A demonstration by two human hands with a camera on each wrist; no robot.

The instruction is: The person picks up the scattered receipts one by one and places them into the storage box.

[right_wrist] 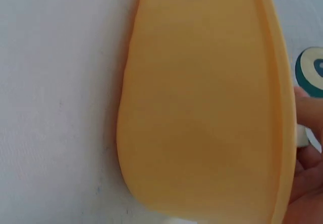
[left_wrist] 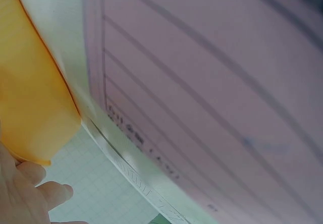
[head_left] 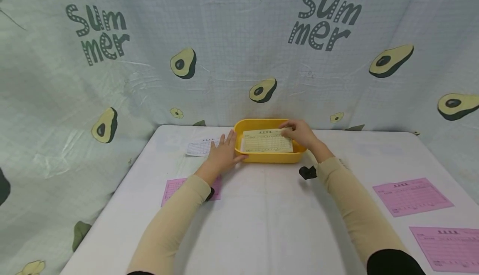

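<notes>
A yellow plastic tray (head_left: 269, 158) stands at the back middle of the table, with pale yellow printed slips (head_left: 266, 142) in it. My right hand (head_left: 301, 134) reaches over the tray's right end and pinches the upper right corner of the top slip. With fingers spread, my left hand (head_left: 222, 156) rests against the tray's left end, its thumb by the front rim. The left wrist view shows those fingers (left_wrist: 53, 193) at the tray's edge. In the right wrist view the tray's side (right_wrist: 202, 108) covers the slips, and only part of the right hand (right_wrist: 308, 178) shows.
A white printed slip (head_left: 197, 148) lies left of the tray. One pink slip (head_left: 173, 188) is partly under the left forearm. Two more pink slips, an upper (head_left: 413, 196) and a lower one (head_left: 447, 248), lie at the right. Behind the table hangs an avocado-patterned curtain (head_left: 224, 38).
</notes>
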